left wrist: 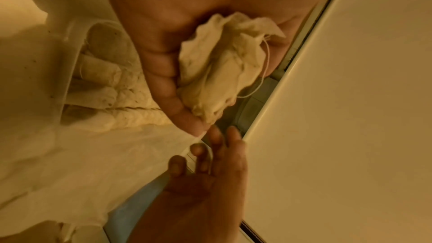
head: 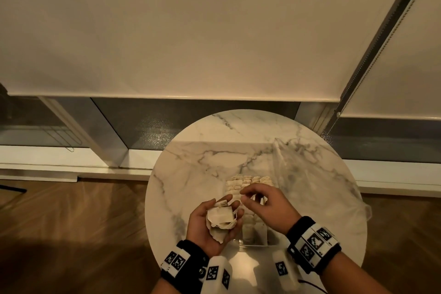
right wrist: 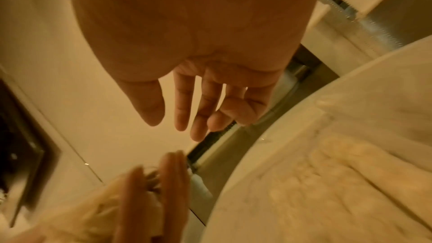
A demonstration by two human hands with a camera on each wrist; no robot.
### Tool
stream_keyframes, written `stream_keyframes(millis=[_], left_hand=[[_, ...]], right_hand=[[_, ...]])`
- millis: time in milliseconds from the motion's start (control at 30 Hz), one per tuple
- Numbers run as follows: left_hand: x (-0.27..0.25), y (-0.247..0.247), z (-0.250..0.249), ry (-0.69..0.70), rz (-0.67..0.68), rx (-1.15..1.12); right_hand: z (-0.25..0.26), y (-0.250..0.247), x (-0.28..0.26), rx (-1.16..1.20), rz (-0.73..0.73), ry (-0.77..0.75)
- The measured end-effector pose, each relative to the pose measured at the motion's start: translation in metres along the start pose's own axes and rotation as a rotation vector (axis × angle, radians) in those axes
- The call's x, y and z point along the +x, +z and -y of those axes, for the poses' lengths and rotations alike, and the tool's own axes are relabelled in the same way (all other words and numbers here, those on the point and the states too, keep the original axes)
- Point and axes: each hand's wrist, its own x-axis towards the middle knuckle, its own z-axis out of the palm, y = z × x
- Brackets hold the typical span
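Note:
My left hand (head: 222,199) is palm up over the round marble table (head: 202,169) and holds a bunch of pale tea bags (head: 220,218) with strings. The left wrist view shows these tea bags (left wrist: 222,69) lying between fingers and thumb. My right hand (head: 245,197) hovers just right of the left fingertips, fingers relaxed and apart. Nothing is in the right hand (right wrist: 173,123). Under both hands stands a clear plastic box (head: 253,242) filled with rows of tea bags (head: 248,182).
A crumpled clear plastic bag (head: 310,186) lies on the table to the right of the box. Beyond the table are a window sill and lowered roller blinds (head: 191,31). Wooden floor (head: 71,222) lies to the left.

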Motion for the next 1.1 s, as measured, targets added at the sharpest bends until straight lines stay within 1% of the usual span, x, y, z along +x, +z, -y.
stream_keyframes(millis=[67,200,300,433,600,700,833,967,1067,1100], left_hand=[[-0.003,0.008,0.000,0.001,0.030,0.005],[-0.004,0.020,0.000,-0.008,0.064,0.010],[-0.005,0.027,-0.001,-0.006,0.087,0.046],[-0.006,0.040,0.003,0.027,0.108,0.089],[0.000,0.045,0.004,0.038,0.108,0.139],[0.004,0.042,0.004,0.054,0.089,0.155],[0.004,0.038,0.002,0.057,0.074,0.179],[0.008,0.026,-0.001,0.071,0.056,0.169],[0.011,0.013,-0.005,0.008,0.003,0.106],[0.012,0.007,-0.007,0.007,-0.028,0.092]], right_hand=[[0.021,-0.005,-0.001,-0.008,0.021,-0.082],[0.043,-0.012,-0.004,-0.196,0.111,-0.262],[0.047,-0.012,-0.007,-0.330,0.098,-0.341],[0.054,-0.011,-0.008,-0.387,0.075,-0.356],[0.055,-0.009,-0.004,-0.522,0.070,-0.312],[0.055,-0.006,-0.004,-0.540,0.054,-0.295],[0.055,-0.002,-0.003,-0.461,0.008,-0.272],[0.062,-0.004,-0.004,-0.155,-0.085,-0.157],[0.059,-0.008,0.000,0.027,-0.122,-0.080],[0.055,-0.008,0.002,0.073,-0.124,-0.059]])
